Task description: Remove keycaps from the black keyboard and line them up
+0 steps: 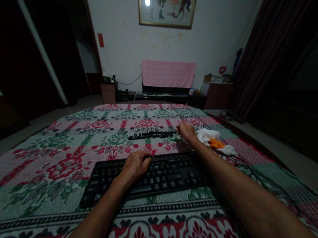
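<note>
A black computer keyboard lies on the patterned bedspread in front of me; its right-hand section looks partly bare of keycaps. My left hand is closed over the keyboard's far edge, thumb bent toward the keys. Beyond the keyboard runs a row of small loose black keycaps. At the right end of that row is my right hand, its fingers curled together. What it pinches, if anything, is too small to make out. My right forearm crosses over the keyboard's right end and hides it.
A white and orange cloth lies crumpled right of my right wrist. A dark cable trails along the right side of the flowered bedspread. A pink towel covers a screen by the far wall, below a framed picture.
</note>
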{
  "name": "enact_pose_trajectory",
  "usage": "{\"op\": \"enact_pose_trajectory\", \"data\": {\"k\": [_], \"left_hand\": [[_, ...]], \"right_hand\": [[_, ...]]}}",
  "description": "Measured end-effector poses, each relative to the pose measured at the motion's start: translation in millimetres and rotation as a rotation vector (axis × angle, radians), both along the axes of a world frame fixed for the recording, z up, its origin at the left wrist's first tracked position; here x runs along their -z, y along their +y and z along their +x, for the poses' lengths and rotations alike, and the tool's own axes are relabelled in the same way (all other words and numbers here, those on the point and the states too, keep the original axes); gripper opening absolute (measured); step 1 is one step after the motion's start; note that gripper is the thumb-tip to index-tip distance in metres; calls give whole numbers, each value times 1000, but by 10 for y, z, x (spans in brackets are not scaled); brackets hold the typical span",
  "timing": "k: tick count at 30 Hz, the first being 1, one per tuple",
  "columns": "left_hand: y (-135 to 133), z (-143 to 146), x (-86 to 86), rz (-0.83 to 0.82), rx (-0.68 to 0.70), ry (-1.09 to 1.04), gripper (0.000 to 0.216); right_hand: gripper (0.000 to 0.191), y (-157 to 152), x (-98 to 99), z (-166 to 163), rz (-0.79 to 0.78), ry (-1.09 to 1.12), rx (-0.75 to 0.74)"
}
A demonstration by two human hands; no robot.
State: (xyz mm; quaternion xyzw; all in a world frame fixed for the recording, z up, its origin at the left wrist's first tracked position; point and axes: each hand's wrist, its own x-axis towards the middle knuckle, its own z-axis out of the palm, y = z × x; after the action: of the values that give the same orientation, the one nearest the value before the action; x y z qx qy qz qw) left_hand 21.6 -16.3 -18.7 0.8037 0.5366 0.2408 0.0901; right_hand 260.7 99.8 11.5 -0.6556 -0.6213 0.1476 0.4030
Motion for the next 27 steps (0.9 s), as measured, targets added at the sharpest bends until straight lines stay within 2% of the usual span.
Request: {"op": "enact_pose_trajectory", "data": {"k": [5,8,10,15,22,27], "left_hand": [[-3,-3,14,21,-1,-6,29],[-11,-1,7,19,-2,14,30],[-13,0,3,15,-3,25,30],[-3,3,3,13,1,20,30],[-11,8,-24,-5,2,47,31],[-35,18,-45,-9,-23,56,34]], "right_hand": [[41,-360,-153,-14,51,305,-250],[40,-634,-145,-53,-73,536,-476],[35,-778,-103,-67,-145,607,-552],[28,-928,-20,-28,-138,493,-579],[19,-992,-101,-33,-157,273,-559],[20,-1019,-50,-100,-49,53,-481]]}}
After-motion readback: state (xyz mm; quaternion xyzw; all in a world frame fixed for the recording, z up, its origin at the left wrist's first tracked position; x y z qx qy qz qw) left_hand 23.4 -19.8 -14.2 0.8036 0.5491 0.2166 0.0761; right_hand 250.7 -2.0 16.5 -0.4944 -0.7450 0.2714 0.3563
